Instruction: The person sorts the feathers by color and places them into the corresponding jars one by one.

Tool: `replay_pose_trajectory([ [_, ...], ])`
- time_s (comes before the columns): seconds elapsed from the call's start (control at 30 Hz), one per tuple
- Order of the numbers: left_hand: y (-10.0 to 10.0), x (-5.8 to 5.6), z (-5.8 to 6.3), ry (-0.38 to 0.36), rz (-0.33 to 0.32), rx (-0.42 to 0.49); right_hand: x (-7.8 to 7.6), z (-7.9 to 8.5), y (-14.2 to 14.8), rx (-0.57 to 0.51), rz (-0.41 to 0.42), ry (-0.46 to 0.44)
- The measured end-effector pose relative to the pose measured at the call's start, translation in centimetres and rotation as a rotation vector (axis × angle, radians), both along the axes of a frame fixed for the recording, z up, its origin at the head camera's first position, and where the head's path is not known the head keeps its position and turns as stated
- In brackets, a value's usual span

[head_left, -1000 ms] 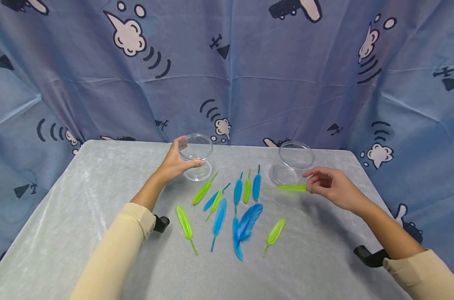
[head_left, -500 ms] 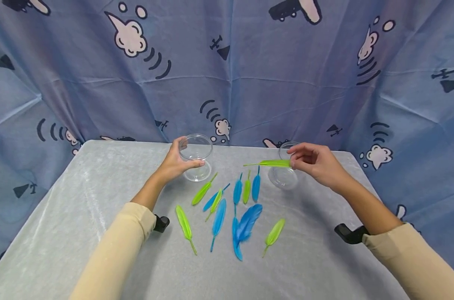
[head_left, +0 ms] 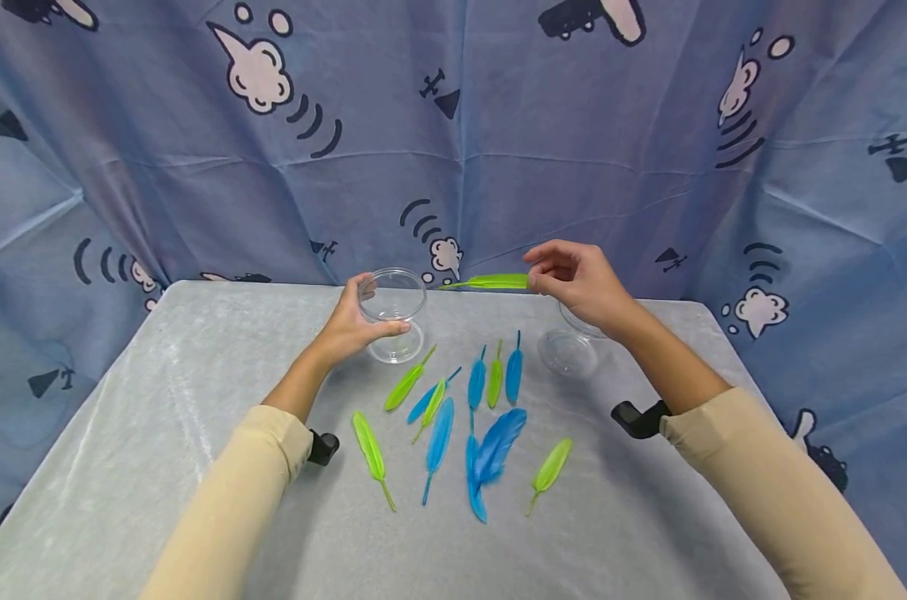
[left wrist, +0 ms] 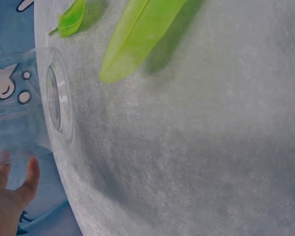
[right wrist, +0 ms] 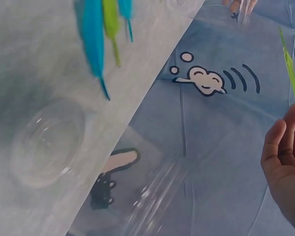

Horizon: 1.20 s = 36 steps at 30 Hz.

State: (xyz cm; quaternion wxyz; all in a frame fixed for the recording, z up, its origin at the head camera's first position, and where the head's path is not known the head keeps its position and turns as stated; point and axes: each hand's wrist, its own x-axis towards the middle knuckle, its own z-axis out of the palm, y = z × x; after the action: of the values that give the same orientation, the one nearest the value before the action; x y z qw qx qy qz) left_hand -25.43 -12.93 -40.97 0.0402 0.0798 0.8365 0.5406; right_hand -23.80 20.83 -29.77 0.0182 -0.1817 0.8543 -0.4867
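A clear plastic cup [head_left: 395, 340] stands upright at the back of the table, and my left hand [head_left: 354, 323] grips its side, thumb in front and fingers behind. In the left wrist view that cup [left wrist: 61, 98] appears sideways beside the left hand [left wrist: 10, 196]. Raised above the table, my right hand [head_left: 581, 283] pinches a green feather [head_left: 498, 282] by one end. The feather points left, its thin tip close to the left cup's rim. The right wrist view shows the feather [right wrist: 291, 73] upright in the right hand [right wrist: 290, 162].
A second clear cup [head_left: 568, 353] stands at the back right, partly hidden behind the right hand. Several green and blue feathers lie mid-table, among them a broad blue feather [head_left: 501, 443] and a green feather [head_left: 551, 465]. A patterned curtain [head_left: 453, 150] hangs behind the table [head_left: 161, 417].
My right hand has risen and moved left with the green feather, from beside the right cup toward the left cup. The left hand and its cup have stayed in place.
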Motion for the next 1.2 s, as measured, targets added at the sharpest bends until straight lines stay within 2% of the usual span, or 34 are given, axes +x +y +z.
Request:
replay_pose_trajectory([
  [0.13,0.0,0.0,0.0,-0.002,0.002,0.001,-0.8,0.0,-1.8,0.004,0.010,-0.004],
  [0.3,0.0,0.1,0.1,-0.010,0.001,0.000,-1.7,-0.7,-4.5,0.008,0.015,-0.002],
  [0.5,0.0,0.1,0.1,-0.014,-0.004,0.006,-2.6,-1.1,-7.2,0.057,0.053,0.036],
  [0.8,0.2,0.1,0.2,-0.030,0.002,0.001,-2.9,-1.5,-10.3,0.196,0.046,0.094],
  [1.2,-0.1,0.1,0.0,-0.018,-0.004,0.016,-2.9,-2.4,-12.5,0.252,0.100,0.100],
])
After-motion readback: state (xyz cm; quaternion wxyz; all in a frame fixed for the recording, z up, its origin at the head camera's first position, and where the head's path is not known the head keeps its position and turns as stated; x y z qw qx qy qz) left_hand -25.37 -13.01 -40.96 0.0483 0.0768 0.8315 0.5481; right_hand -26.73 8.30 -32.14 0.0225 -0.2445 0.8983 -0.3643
